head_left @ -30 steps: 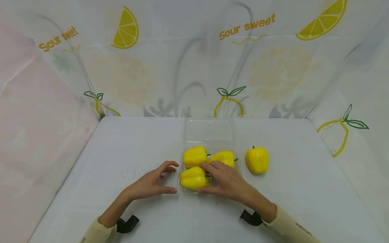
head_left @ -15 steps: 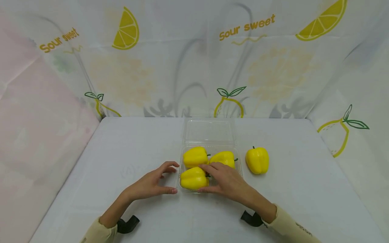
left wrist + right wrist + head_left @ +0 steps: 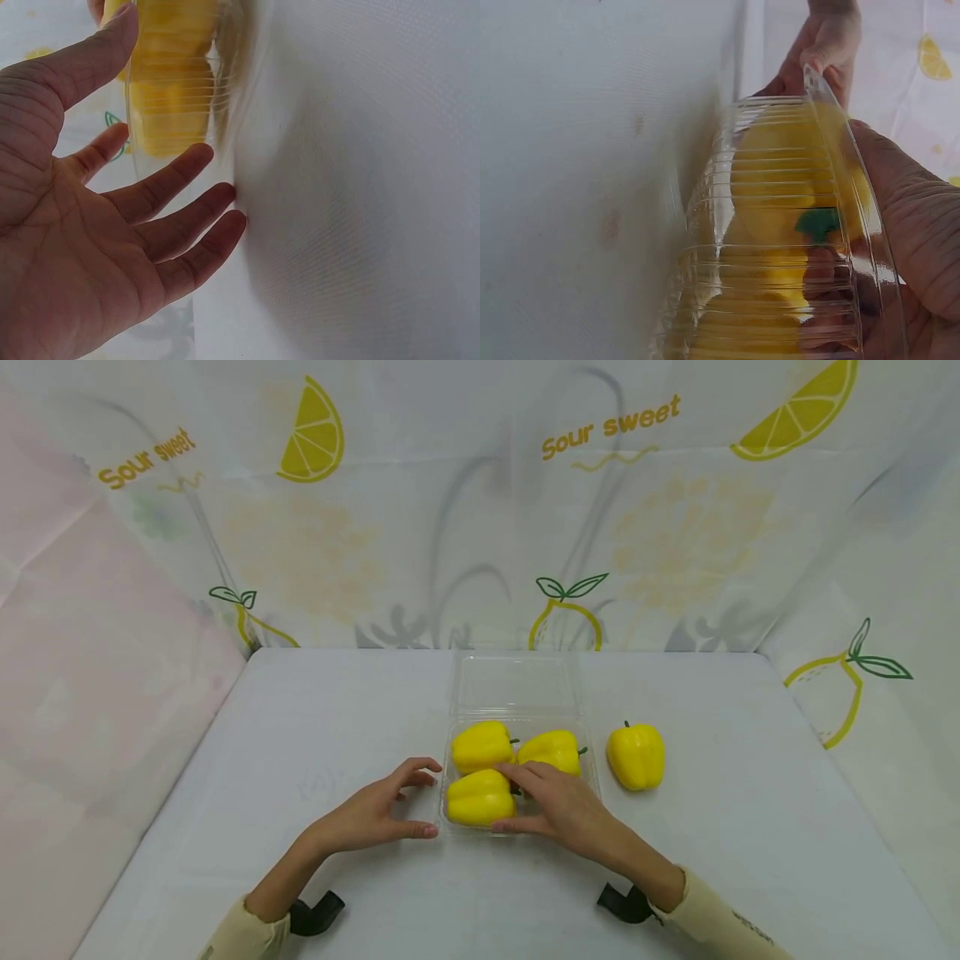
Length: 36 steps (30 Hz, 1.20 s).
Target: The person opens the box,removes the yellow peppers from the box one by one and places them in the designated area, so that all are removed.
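Note:
A clear plastic clamshell box stands with its lid folded back, holding three yellow bell peppers. One bell pepper lies at the back left, another bell pepper at the right. My right hand reaches into the box and grips the front bell pepper by its stem end, thumb on the near side. In the right wrist view its fingers show through the ribbed wall. My left hand is at the box's left side, fingers spread and relaxed, thumb close to the rim in the left wrist view.
A fourth-side loose bell pepper stands upright on the white table, right of the box. The transparent lid lies back toward the printed cloth wall. Black wrist mounts hang under both forearms.
The front bell pepper has shifted slightly right and away from me, along with my right hand. My left hand has stayed in place.

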Available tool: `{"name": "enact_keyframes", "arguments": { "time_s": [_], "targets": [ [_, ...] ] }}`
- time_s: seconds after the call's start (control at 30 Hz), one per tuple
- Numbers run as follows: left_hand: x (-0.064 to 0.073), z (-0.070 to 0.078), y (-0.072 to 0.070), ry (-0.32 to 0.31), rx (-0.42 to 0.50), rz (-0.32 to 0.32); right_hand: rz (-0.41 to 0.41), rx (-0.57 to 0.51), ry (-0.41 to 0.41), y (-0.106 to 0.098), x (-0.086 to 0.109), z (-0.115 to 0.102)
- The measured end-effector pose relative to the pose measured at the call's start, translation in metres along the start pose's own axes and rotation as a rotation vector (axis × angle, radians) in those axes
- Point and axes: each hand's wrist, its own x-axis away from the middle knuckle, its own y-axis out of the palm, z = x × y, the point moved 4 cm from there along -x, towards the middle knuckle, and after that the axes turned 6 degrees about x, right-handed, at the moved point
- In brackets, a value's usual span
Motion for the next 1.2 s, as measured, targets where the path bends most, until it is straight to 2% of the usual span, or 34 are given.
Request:
{"name": "enact_keyframes", "arguments": {
  "time_s": [0.27, 0.57, 1.2],
  "targets": [
    [0.000, 0.001, 0.000, 0.006, -0.007, -0.001, -0.017, -0.117, 0.039, -0.004, 0.000, 0.004],
    [-0.001, 0.001, 0.000, 0.006, -0.007, -0.003, -0.027, -0.144, 0.040, -0.010, 0.000, 0.004],
    [-0.001, 0.000, 0.000, 0.020, -0.026, -0.007, 0.080, -0.141, -0.014, -0.036, 0.009, 0.007]
  ]
}}
